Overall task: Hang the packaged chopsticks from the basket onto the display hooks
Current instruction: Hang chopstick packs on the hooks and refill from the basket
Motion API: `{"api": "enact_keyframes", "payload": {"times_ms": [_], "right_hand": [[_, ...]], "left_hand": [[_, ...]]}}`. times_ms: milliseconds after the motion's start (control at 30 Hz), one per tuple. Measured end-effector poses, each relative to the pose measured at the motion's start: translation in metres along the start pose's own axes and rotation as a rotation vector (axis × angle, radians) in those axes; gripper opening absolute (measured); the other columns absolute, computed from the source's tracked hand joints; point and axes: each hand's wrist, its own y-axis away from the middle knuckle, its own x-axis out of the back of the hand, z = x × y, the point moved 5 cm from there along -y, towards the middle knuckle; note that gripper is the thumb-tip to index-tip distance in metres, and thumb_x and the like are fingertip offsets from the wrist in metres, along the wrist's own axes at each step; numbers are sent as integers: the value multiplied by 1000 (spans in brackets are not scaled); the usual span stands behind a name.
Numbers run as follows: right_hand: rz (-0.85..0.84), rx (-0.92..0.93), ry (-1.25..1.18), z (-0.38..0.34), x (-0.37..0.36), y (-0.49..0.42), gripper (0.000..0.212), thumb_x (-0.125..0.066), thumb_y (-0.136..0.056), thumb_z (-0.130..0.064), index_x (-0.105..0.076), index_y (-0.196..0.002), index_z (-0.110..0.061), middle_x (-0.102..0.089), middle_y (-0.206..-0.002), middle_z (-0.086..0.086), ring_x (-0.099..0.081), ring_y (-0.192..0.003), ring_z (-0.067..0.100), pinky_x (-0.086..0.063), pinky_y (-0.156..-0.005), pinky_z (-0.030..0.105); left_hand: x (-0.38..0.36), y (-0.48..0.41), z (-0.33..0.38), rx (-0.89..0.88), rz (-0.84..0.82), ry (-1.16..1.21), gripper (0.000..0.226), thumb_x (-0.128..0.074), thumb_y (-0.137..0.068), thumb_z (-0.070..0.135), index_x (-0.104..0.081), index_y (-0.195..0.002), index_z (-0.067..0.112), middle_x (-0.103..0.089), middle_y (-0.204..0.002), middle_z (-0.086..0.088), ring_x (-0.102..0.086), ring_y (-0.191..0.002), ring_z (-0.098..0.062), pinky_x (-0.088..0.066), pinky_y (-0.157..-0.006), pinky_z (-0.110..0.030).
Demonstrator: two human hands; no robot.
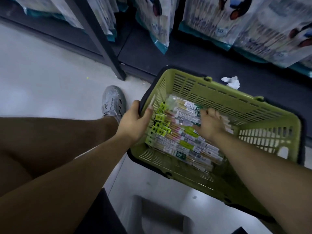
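The packaged chopsticks (pixel 182 141) lie in a loose heap on the bottom of a green plastic basket (pixel 236 97). They are long clear packs with printed labels, and their bright green hanger tabs are bunched toward the basket's left wall. The basket stands on the pale floor (pixel 42 81), tipped a little, with its far right corner just in front of the dark shelf base (pixel 185 59).

The right hand (pixel 210 124) reaches into the basket from the near right and rests on top of the packs, palm down, with its fingers bent down among them. It is blurred, so I cannot tell whether it actually holds a pack. The left hand (pixel 133 122) grips the basket at its left edge. Its fingers are curled round the dark handle (pixel 143 98) there, and the thumb lies over the rim on the inside.

Left of the basket, a grey shoe (pixel 114 102) is planted on the floor, and the person's leg (pixel 59 132) fills the near left. A crumpled white paper (pixel 232 81) lies on the shelf base just beyond the basket's far wall. Further back, large printed bags (pixel 219 22) stand in a row on the shelving, to the right of a dark upright post (pixel 104 44).
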Motion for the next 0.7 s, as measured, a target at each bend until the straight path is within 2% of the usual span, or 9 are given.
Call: {"api": "enact_keyframes", "payload": {"times_ms": [100,200,367,500,633,700], "right_hand": [[4,-11,-58,6,0,-3,69,-62,-97,-49,-37,-153,-17,-37,-145,17,-44,-130,39,-43,-107,45],[-17,18,-58,8,1,-8,55,-60,-99,-46,-51,-144,-17,-48,-143,17,-52,-126,37,-50,-96,39],[0,42,-39,10,6,-9,47,-53,-102,-38,-55,-142,-14,-56,-137,17,-53,-124,35,-46,-92,35],[81,49,-28,11,10,-3,28,-47,-104,-32,-62,-111,-9,-59,-118,13,-60,-105,32,-39,-72,33],[108,40,-48,12,26,9,22,-45,-105,-34,-48,-93,-16,-56,-93,6,-55,-81,28,-37,-66,34],[102,38,-135,12,38,17,30,-47,-104,-35,-40,-80,-19,-55,-78,3,-52,-71,26,-33,-59,33]], "left_hand": [[0,-1,-1,3,4,7,40,-51,-95,62,-55,-106,24,-71,-89,-4,-69,-85,-25,-58,-86,-51],[0,-3,-1,0,15,-2,39,-52,-95,62,-55,-103,24,-69,-85,-3,-68,-80,-23,-58,-83,-50],[1,-2,0,-9,4,16,40,-51,-93,64,-55,-102,25,-71,-88,-5,-70,-81,-23,-59,-81,-52],[1,-1,2,-8,-3,15,40,-53,-93,62,-55,-104,24,-72,-89,-6,-71,-81,-23,-60,-80,-52],[2,-2,0,0,-16,5,32,-56,-96,55,-54,-104,24,-70,-88,-4,-70,-81,-22,-60,-78,-44],[2,-1,2,-5,-37,-11,34,-58,-96,52,-52,-112,23,-69,-96,-2,-69,-90,-26,-58,-80,-42]]}}
